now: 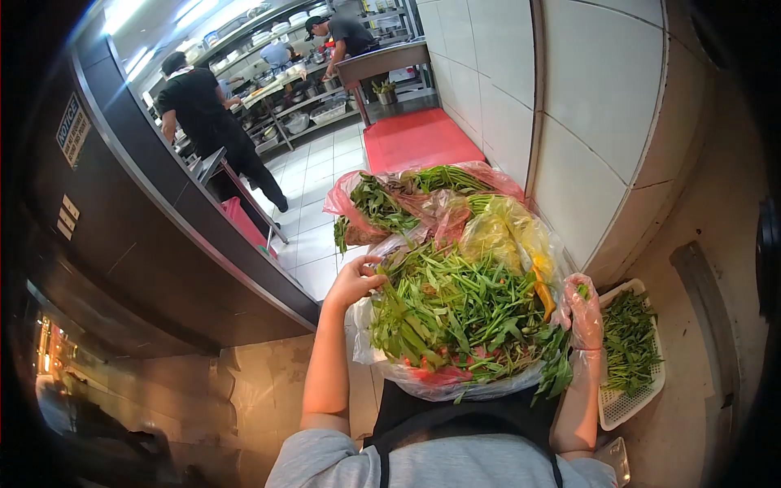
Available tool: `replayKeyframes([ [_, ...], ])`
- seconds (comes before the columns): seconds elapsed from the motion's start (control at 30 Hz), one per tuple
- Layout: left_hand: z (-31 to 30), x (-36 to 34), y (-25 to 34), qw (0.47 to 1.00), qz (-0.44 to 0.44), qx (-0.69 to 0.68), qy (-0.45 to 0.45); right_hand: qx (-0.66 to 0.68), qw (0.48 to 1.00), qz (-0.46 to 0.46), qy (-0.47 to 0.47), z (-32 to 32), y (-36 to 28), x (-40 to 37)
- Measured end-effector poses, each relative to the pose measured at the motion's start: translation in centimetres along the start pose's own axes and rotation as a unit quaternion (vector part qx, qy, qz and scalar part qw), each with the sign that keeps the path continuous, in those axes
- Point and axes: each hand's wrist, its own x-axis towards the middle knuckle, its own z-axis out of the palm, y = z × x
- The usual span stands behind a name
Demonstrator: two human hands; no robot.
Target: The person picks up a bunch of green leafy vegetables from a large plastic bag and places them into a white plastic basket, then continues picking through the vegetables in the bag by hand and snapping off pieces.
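A heap of leafy green stalks point(455, 309) lies on clear plastic in front of my body. My bare left hand point(358, 281) is at the heap's left edge, fingers curled in and closed on a green stalk. On the right, my right hand point(584, 321) wears a clear plastic glove and is closed around a small bit of leafy greens that shows at the fingertips. Beyond the heap are a pinkish plastic bag point(447, 215) with more greens and a yellowish plastic bag point(496, 236).
A white perforated basket point(606, 407) holding picked greens stands at right. A red surface point(419, 138) lies ahead beside a tiled wall point(598, 89). A dark counter point(154, 211) runs along the left. One person point(207, 106) stands left in the kitchen; another person point(350, 37) leans over a counter.
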Motion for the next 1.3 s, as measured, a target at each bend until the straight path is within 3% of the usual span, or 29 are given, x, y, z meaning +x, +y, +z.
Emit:
replayKeyframes([
  [0.07, -0.5, 0.2, 0.3, 0.996, 0.066, 0.067, 0.002, 0.009, 1.0, 0.003, 0.001, 0.8, -0.1, 0.0],
  [0.1, 0.0, 0.4, 0.5, 0.974, 0.152, 0.157, 0.052, 0.004, 1.0, 0.009, -0.006, 0.8, -0.1, -0.1],
  [0.2, 0.9, -0.4, 4.5, 0.991, 0.134, -0.002, 0.011, -0.009, 1.0, 0.019, -0.016, 0.9, -0.1, -0.2],
  [0.33, 1.5, 2.4, 4.0, 0.97, 0.18, 0.157, 0.04, -0.004, 0.999, 0.03, -0.015, 0.9, -0.6, -0.7],
  [0.37, 2.2, 2.0, 4.9, 0.979, 0.156, 0.125, 0.029, 0.003, 0.999, 0.031, -0.012, 0.7, -0.7, -0.7],
  [0.47, 2.0, 2.2, 5.5, 0.941, 0.314, -0.003, 0.127, 0.016, 0.999, 0.034, 0.016, 0.5, -1.0, -1.3],
  [0.53, 1.1, 0.6, 7.8, 0.918, 0.328, -0.18, 0.13, 0.015, 1.0, 0.023, 0.012, -0.1, -0.9, -1.2],
  [0.73, 0.7, -1.0, 9.1, 0.912, 0.317, -0.233, 0.116, -0.028, 0.999, 0.008, -0.024, 1.4, -1.9, -0.8],
  [0.9, 1.8, -2.3, 8.8, 0.874, 0.363, -0.305, 0.109, -0.051, 0.999, -0.013, 0.0, 3.2, -3.0, 0.0],
  [1.03, 2.9, -3.4, 9.3, 0.863, 0.376, -0.322, 0.099, -0.234, 0.947, -0.213, -0.049, 5.8, -5.1, 1.0],
  [1.13, 3.5, -4.1, 9.9, 0.866, 0.382, -0.309, 0.093, -0.225, 0.945, -0.196, -0.134, 9.0, -6.7, 1.1],
  [1.23, 4.0, -5.0, 10.4, 0.868, 0.389, -0.298, 0.083, -0.255, 0.913, -0.251, -0.196, 11.7, -6.3, 2.4],
  [1.3, 4.4, -5.5, 10.5, 0.868, 0.394, -0.292, 0.074, -0.341, 0.862, -0.333, -0.173, 13.1, -5.9, 2.4],
])
